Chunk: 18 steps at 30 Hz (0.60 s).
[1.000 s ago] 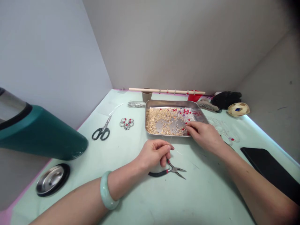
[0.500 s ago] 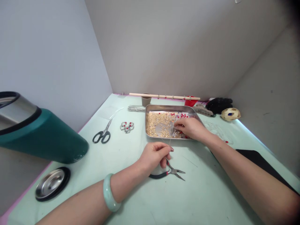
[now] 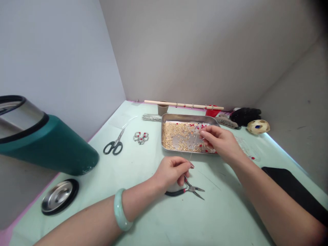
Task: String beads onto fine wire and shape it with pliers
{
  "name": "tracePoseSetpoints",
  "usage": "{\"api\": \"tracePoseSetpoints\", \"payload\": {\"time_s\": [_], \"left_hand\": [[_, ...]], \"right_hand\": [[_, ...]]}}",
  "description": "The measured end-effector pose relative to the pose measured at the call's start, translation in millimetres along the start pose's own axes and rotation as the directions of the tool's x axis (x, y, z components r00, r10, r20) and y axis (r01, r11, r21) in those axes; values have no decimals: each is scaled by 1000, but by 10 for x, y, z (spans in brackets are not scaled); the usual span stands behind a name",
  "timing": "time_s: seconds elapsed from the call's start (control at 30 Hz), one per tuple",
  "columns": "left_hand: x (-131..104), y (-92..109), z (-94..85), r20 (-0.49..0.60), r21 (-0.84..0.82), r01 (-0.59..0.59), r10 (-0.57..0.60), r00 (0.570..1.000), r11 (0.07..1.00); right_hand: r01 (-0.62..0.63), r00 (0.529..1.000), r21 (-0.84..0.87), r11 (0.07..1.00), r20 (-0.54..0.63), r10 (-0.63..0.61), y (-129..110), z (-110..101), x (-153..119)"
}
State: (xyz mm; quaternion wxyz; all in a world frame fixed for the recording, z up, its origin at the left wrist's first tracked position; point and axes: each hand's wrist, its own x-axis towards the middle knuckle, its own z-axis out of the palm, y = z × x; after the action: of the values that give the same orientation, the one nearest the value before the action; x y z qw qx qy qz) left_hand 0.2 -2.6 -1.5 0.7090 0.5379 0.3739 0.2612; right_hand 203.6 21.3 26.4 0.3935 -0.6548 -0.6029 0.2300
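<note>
Thin strand (image 3: 191, 156) is rising from the left hand (image 3: 183, 167), crossing in view the near edge of the metal tray (image 3: 189, 118). I am watching the left thumb and forefinger pinching it. Right hand (image 3: 217, 140) is hovering over the tray's right side, thumb and fingertips close together by the strand's upper end; whether they are gripping anything, I cannot tell. Gold beads (image 3: 170, 131) are mostly covering the tray's left side. Pliers (image 3: 191, 189) are lying, jaws apart, just beneath the left hand.

The single head-worn camera faces forward and downward. Its wide view spans the nearby tabletop (image 3: 225, 215) and the wall (image 3: 184, 61) beyond.
</note>
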Motion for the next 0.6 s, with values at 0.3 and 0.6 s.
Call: {"api": "tracePoseSetpoints", "payload": {"time_s": [0.3, 0.6], "left_hand": [[-22, -10, 25, 41, 53, 13, -15, 999, 998], [-20, -15, -19, 70, -1, 24, -24, 997, 1000]], "right_hand": [[-188, 981, 584, 790, 75, 179, -65, 10, -182], [-184, 983, 584, 791, 112, 147, -17, 9, -187]]}}
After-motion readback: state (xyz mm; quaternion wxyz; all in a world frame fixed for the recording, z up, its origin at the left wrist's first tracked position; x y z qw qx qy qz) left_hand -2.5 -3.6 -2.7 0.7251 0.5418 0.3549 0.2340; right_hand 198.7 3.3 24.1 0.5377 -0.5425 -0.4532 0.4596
